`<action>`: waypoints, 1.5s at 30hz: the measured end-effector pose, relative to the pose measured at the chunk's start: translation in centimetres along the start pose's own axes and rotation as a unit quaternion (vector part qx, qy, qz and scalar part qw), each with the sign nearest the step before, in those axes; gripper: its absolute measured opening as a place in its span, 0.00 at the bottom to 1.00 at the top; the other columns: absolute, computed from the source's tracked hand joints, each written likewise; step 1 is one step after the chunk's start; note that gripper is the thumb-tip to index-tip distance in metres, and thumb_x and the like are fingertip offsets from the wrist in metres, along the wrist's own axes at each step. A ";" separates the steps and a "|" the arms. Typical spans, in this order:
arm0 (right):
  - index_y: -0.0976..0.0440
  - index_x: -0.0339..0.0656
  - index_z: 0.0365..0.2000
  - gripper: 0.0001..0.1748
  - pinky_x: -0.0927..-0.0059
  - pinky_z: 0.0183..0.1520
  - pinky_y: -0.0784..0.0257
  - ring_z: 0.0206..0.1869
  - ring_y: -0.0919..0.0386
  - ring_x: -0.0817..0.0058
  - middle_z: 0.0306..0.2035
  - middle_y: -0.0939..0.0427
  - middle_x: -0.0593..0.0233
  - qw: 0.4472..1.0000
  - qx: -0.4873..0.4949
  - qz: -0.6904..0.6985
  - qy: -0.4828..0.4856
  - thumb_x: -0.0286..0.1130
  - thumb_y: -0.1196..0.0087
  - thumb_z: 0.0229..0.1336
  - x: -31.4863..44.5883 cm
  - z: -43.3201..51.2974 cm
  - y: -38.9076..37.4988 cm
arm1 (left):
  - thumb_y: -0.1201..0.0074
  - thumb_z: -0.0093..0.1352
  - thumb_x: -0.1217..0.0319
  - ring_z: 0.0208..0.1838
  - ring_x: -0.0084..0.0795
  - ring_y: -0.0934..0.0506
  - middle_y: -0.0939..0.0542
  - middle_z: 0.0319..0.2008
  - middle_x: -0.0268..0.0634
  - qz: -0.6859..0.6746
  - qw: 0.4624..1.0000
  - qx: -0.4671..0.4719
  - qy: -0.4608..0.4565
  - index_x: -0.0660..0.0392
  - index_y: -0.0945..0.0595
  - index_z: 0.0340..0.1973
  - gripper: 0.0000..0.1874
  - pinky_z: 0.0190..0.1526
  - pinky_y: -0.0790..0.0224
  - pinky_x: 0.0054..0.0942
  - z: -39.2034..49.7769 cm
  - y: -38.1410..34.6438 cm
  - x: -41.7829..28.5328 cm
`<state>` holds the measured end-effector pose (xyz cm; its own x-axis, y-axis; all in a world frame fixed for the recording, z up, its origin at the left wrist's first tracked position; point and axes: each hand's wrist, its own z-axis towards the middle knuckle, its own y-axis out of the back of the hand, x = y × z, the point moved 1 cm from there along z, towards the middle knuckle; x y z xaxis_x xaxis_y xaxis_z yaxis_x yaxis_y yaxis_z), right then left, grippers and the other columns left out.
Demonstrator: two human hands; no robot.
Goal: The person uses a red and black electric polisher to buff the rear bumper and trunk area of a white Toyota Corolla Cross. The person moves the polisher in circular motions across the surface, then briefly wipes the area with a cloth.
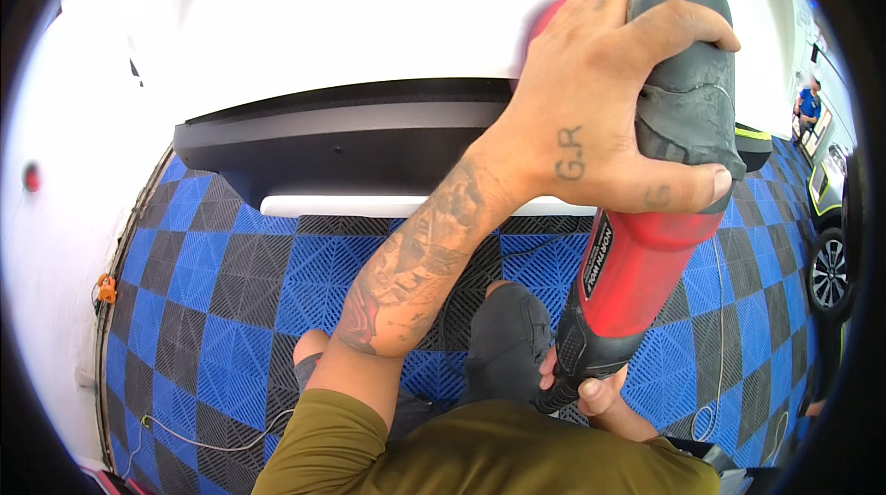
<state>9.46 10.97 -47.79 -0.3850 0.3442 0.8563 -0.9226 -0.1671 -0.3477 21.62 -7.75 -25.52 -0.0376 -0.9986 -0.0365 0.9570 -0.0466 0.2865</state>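
A red and black corded power polisher (647,266) slants across the right of the view, its pad end up against a white car body panel (360,17). The rim of a red pad (550,21) shows past my knuckles. My left hand (602,93) spreads over the polisher's dark rubber head cover, thumb and fingers gripping its sides. Low down, my right hand (599,391) is closed around the black rear handle. Beneath the white panel runs a black plastic bumper trim (346,142) with a white lower strip.
Blue and black grid tiles (242,350) cover the floor. A pale cable (720,329) lies at the right, another (228,448) at the lower left. An orange object (106,289) is by the white wall (48,356). A car wheel (828,268) and a distant person (808,105) appear far right.
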 end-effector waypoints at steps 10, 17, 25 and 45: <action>0.58 0.28 0.71 0.59 0.60 0.60 0.28 0.59 0.25 0.60 0.64 0.34 0.41 0.996 0.051 -0.076 0.005 0.34 0.28 0.52 -0.4 2.2 -5.6 | 0.37 0.50 0.50 0.51 0.44 0.21 0.24 0.52 0.52 -0.198 0.975 -0.077 0.062 0.60 0.29 0.63 0.48 0.56 0.29 0.41 -2.4 7.0 1.3; 0.65 0.30 0.74 0.65 0.61 0.72 0.42 0.73 0.39 0.62 0.72 0.42 0.46 0.961 0.152 -0.231 0.002 0.34 0.27 0.52 3.2 7.3 -9.6 | 0.47 0.54 0.51 0.55 0.56 0.19 0.30 0.60 0.62 -0.183 0.935 -0.260 0.156 0.60 0.37 0.69 0.49 0.55 0.20 0.48 -4.8 11.2 0.0; 0.67 0.33 0.75 0.65 0.59 0.72 0.40 0.71 0.36 0.57 0.71 0.40 0.44 0.965 0.144 -0.219 -0.024 0.36 0.28 0.54 3.1 6.9 -10.4 | 0.49 0.54 0.50 0.57 0.57 0.21 0.33 0.62 0.64 -0.149 0.944 -0.259 0.140 0.63 0.39 0.71 0.51 0.56 0.22 0.50 -5.1 12.4 1.2; 0.69 0.33 0.75 0.66 0.62 0.72 0.40 0.73 0.38 0.59 0.72 0.43 0.44 0.960 0.202 -0.191 -0.017 0.34 0.27 0.54 9.0 4.9 2.8 | 0.47 0.52 0.46 0.59 0.59 0.24 0.37 0.63 0.66 -0.108 0.943 -0.278 0.149 0.63 0.42 0.73 0.56 0.60 0.28 0.52 -1.8 -0.4 -0.9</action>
<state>3.52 9.03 -39.19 -0.0136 0.4219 0.9066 -0.9093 -0.3824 0.1643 21.76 -6.75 -27.36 -0.2454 -0.9126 -0.3269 0.9424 -0.1455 -0.3012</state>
